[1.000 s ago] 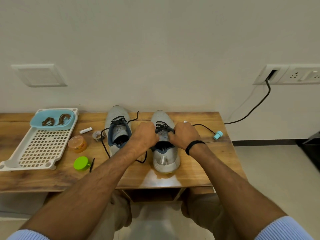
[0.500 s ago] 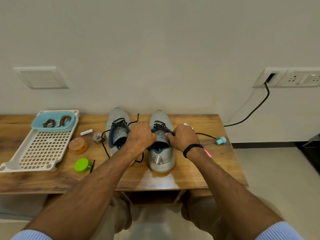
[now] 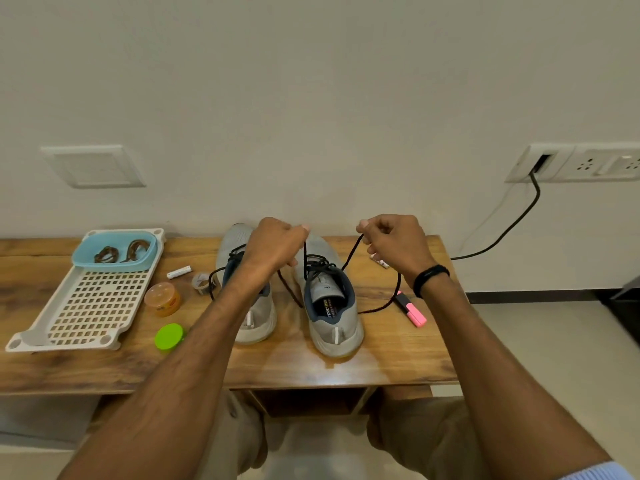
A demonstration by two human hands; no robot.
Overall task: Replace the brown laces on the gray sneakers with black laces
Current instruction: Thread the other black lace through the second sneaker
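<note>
Two gray sneakers stand side by side on the wooden table (image 3: pixel 398 362), heels toward me. The right sneaker (image 3: pixel 332 306) carries a black lace (image 3: pixel 349 254) threaded through its eyelets. My left hand (image 3: pixel 273 244) pinches one end of that lace above the shoe's toe. My right hand (image 3: pixel 394 240) pinches the other end, which loops down to the table by its wrist. The left sneaker (image 3: pixel 254 313) also has a black lace and is partly hidden behind my left forearm. The brown laces (image 3: pixel 119 252) lie coiled in a blue bowl (image 3: pixel 145 261).
A white slotted tray (image 3: pixel 86 313) holds the blue bowl at the left. An orange jar (image 3: pixel 162 299), a green lid (image 3: pixel 169 336), a tape roll (image 3: pixel 201 282) and a white battery (image 3: pixel 179 272) lie beside it. A pink highlighter (image 3: pixel 414 311) lies right of the shoes. A black cable (image 3: pixel 502 237) runs to the wall socket.
Both hands have risen off the right sneaker's tongue and moved apart, pulling the two black lace ends up and taut. The sneaker itself stays in place.
</note>
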